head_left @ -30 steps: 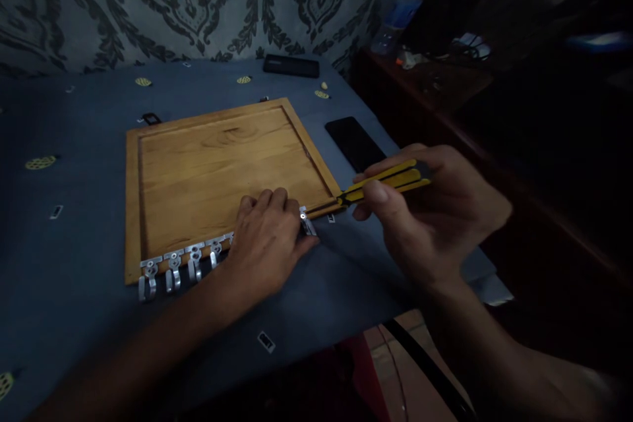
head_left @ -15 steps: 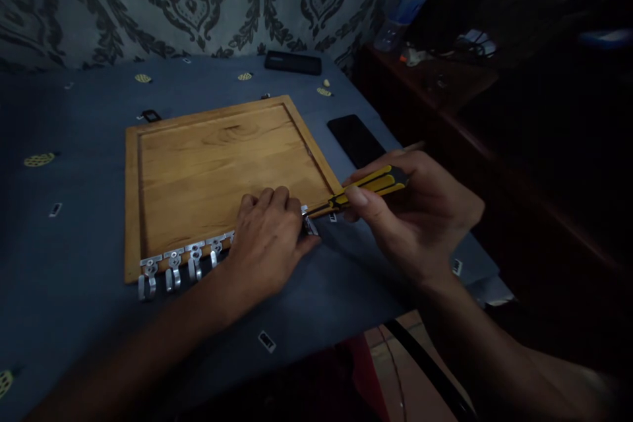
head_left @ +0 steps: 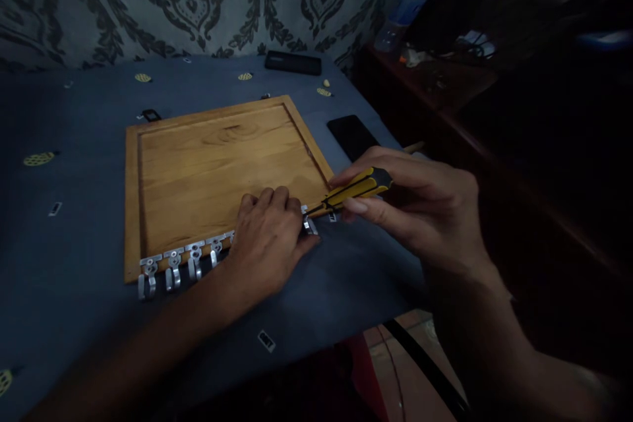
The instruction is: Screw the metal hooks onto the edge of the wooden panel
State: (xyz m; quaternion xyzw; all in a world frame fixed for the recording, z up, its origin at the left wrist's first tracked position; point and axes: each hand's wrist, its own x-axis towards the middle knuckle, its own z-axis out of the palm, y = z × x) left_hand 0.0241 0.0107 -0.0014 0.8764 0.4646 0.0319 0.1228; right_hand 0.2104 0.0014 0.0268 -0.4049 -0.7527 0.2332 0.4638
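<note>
A square wooden board [head_left: 217, 165] with a raised rim lies on the blue cloth. Several metal hooks [head_left: 173, 271] line its near edge. My left hand [head_left: 267, 241] rests palm down on that edge, fingers curled over the row of hooks, pinning a hook [head_left: 309, 224] at its right end. My right hand [head_left: 420, 211] grips a yellow and black screwdriver [head_left: 353, 190], held nearly level. Its tip meets the hook beside my left fingers.
The blue patterned cloth [head_left: 74, 224] covers the table. A black phone [head_left: 352, 135] lies right of the board and a dark flat case [head_left: 293, 62] at the back. A dark wooden side table [head_left: 435, 86] with a bottle and clutter stands at right.
My right hand has slid left and lowered, and the screwdriver handle has come closer to the board's corner. My left hand and the board have stayed put.
</note>
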